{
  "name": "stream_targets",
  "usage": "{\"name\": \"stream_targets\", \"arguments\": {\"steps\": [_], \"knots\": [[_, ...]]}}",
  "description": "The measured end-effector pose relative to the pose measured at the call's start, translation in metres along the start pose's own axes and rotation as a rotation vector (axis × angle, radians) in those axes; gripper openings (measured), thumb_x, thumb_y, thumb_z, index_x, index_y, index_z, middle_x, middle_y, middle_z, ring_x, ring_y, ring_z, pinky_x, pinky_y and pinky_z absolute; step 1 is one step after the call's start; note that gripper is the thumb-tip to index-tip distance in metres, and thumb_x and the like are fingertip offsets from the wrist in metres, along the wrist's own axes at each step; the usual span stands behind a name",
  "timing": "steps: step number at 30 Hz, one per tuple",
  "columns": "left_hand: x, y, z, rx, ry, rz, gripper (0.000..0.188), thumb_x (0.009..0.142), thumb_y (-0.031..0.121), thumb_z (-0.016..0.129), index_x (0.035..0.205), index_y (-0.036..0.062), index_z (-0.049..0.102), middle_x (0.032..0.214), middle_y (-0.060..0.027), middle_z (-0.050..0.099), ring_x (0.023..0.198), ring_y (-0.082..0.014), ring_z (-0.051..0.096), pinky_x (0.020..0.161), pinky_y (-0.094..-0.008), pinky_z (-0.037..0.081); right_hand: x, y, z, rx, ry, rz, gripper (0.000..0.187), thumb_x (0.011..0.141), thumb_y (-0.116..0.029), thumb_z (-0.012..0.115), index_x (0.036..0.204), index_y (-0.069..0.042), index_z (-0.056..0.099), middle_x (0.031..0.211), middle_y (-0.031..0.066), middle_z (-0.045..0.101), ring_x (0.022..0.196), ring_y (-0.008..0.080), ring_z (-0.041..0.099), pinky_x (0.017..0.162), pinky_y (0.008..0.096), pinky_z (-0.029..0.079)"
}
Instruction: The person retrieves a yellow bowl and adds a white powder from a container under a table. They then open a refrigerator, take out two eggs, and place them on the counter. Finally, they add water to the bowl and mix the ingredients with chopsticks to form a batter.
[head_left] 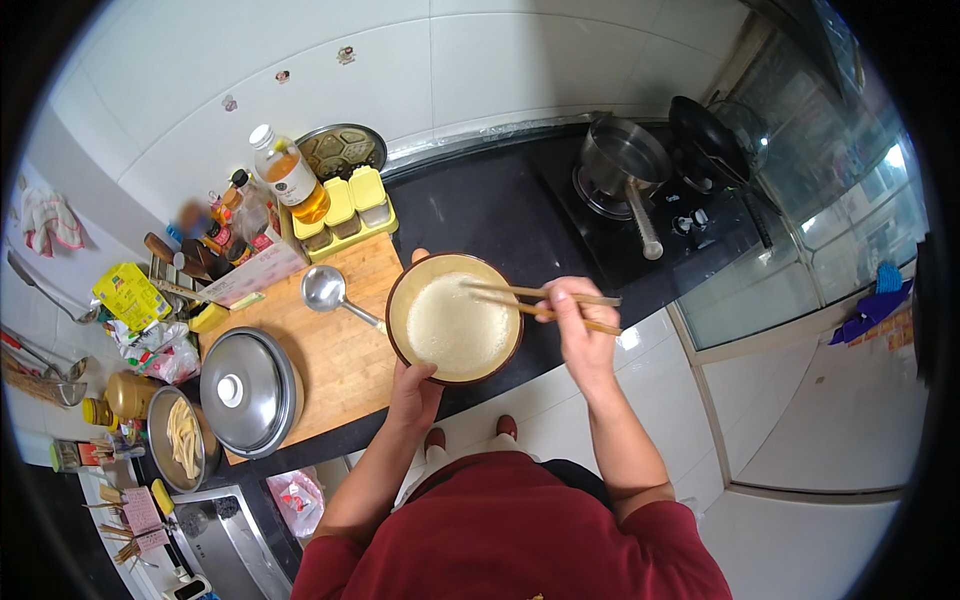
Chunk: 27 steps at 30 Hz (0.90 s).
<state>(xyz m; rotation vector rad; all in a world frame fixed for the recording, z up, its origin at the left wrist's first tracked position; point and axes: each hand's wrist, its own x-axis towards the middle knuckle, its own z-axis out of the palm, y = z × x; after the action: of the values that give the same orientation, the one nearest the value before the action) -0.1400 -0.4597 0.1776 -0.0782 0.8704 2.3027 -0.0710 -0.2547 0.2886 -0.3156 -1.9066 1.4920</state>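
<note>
A deep bowl [403, 290] with a brown rim holds a pale, creamy liquid [455, 325]. My left hand [415, 395] grips its near side, thumb over the rim; some fingertips show at the far left edge. In my right hand [578, 330] is a pair of wooden chopsticks [530, 297], their tips down in the liquid. A metal ladle [325, 289] lies on the wooden cutting board [350, 375] just left of the bowl, its handle end close to the rim.
A lidded pot [245, 385] stands at the board's left, beside a metal bowl [160, 420] of pale strips. Behind are a yellow seasoning box [345, 225] and an oil bottle [290, 180]. A saucepan [625, 155] sits on the stove at right, its handle toward me; a black wok [710, 140] is beyond.
</note>
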Motion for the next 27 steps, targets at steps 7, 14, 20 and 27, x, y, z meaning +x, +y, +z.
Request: {"name": "stream_targets", "arguments": {"steps": [7,14,20,27], "knots": [[0.001,0.011,-0.005,0.009,-0.030,0.018,0.063,0.073,0.006,0.055,0.135,0.0040,0.039,0.130,-0.0096,0.052,0.120,-0.0243,0.051,0.100,-0.0409,0.043,0.005,-0.017,-0.022,0.023,0.079,0.086,0.016,0.096,-0.007,0.051,0.088,0.002,0.062,0.079,0.0052,0.061,0.067,0.0094,0.060,0.059,0.0224,0.052],[0.005,0.000,-0.009,0.001,-0.024,-0.008,0.070,0.072,0.015,0.058,0.138,0.0039,0.036,0.134,-0.0127,0.049,0.125,-0.0281,0.048,0.106,-0.0456,0.038,0.002,-0.005,0.000,0.188,-0.130,0.251,0.016,0.096,-0.009,0.053,0.088,0.002,0.061,0.077,0.0064,0.063,0.064,0.0104,0.062,0.060,0.0228,0.052],[0.001,-0.004,-0.006,-0.051,-0.031,-0.012,0.068,0.072,0.012,0.059,0.136,0.0036,0.038,0.132,-0.0112,0.050,0.123,-0.0262,0.049,0.103,-0.0426,0.040,0.010,0.003,-0.004,0.105,0.131,0.091,0.017,0.097,-0.013,0.052,0.091,0.000,0.061,0.080,0.0059,0.062,0.068,0.0111,0.063,0.063,0.0249,0.055],[0.001,0.009,-0.005,-0.038,-0.049,0.027,0.066,0.072,0.009,0.058,0.135,0.0035,0.039,0.132,-0.0105,0.050,0.122,-0.0251,0.050,0.102,-0.0411,0.041,0.008,0.000,-0.018,0.165,-0.045,0.326,0.017,0.096,-0.012,0.051,0.089,0.001,0.059,0.077,0.0100,0.063,0.066,0.0135,0.065,0.055,0.0236,0.055]]}}
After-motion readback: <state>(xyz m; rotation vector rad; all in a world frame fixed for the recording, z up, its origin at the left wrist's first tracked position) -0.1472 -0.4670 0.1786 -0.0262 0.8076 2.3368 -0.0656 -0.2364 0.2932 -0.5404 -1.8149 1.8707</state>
